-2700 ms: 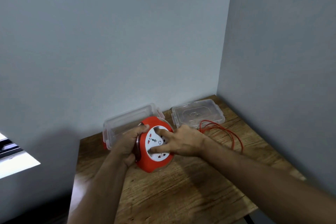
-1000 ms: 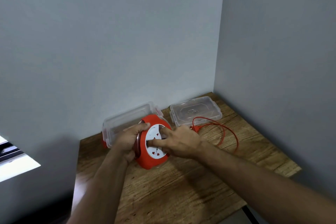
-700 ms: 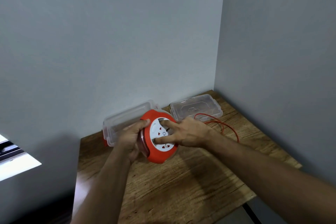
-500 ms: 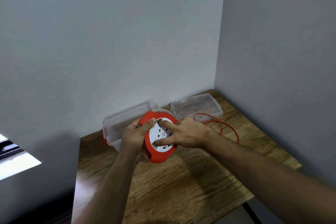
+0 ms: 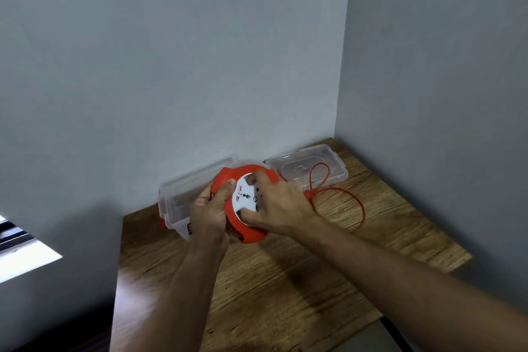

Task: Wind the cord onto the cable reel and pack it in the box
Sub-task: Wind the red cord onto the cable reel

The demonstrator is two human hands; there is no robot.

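Surface: wooden table [image 5: 285,288] wedged into a grey wall corner.
Reel: red cable reel [image 5: 246,233], white socket face toward you, held up over the table centre.
Left hand: your left hand [image 5: 210,210] grips the reel's rim, thumb over the front edge.
Right hand: your right hand [image 5: 278,208] is pressed on the socket face, fingers spread.
Cord: red cord [image 5: 358,203] loops loose at 3 o'clock from the reel, one loop lying over the lid.
Box: clear box [image 5: 183,194] at 10 o'clock, partly behind the reel.
Lid: clear lid [image 5: 333,164] at 1 o'clock by the wall.
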